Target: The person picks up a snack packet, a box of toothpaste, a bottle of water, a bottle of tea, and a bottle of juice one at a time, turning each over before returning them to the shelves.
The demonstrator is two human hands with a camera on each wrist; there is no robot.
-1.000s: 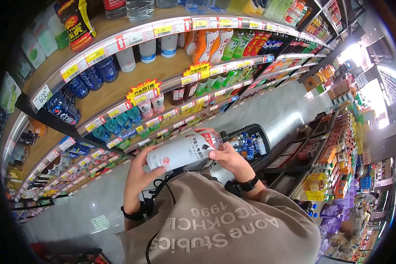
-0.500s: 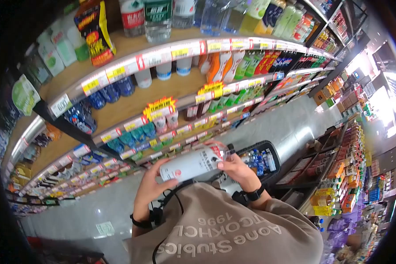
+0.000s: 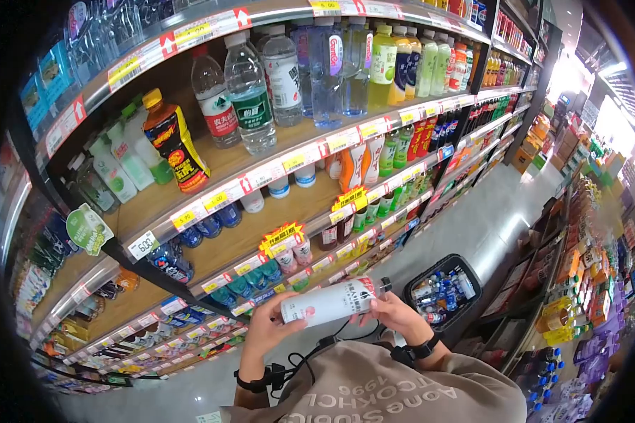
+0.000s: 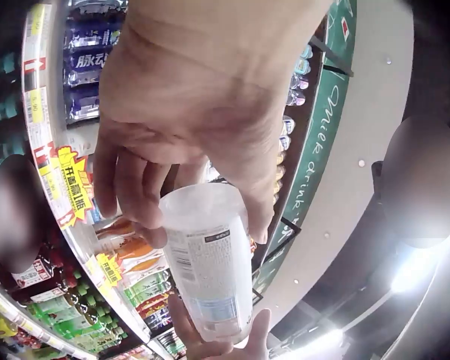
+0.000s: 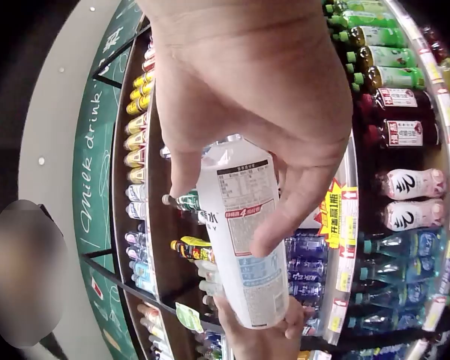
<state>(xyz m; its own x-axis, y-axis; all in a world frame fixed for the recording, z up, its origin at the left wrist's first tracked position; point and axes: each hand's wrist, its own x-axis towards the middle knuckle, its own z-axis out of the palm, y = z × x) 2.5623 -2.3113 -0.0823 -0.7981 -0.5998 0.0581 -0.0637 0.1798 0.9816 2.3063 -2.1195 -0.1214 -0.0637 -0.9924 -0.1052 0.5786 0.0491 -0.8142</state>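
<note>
Both hands hold one white-labelled drink bottle [image 3: 328, 303] on its side in front of the chest, its dark cap toward the right. My left hand [image 3: 267, 326] grips the base end, thumb on the near side. Around the neck end curl the fingers and thumb of my right hand [image 3: 396, 314]. In the left wrist view the bottle [image 4: 210, 262] shows a barcode and small print, with the left hand [image 4: 195, 97] at its base. The right wrist view shows a printed table and a red strip on the bottle [image 5: 247, 240], the right hand [image 5: 262, 97] around its upper part.
Shelves of drinks [image 3: 289, 166] with price strips stand ahead and to the left. A dark shopping basket [image 3: 444, 292] holding several bottles is just beyond the right hand. Stacked goods [image 3: 578, 275] line the right side of the grey aisle floor [image 3: 483, 225].
The head view has tilted up, so the upper shelf's bottles now show and the hands appear lower and further right. Both hands keep holding the bottle on its side.
</note>
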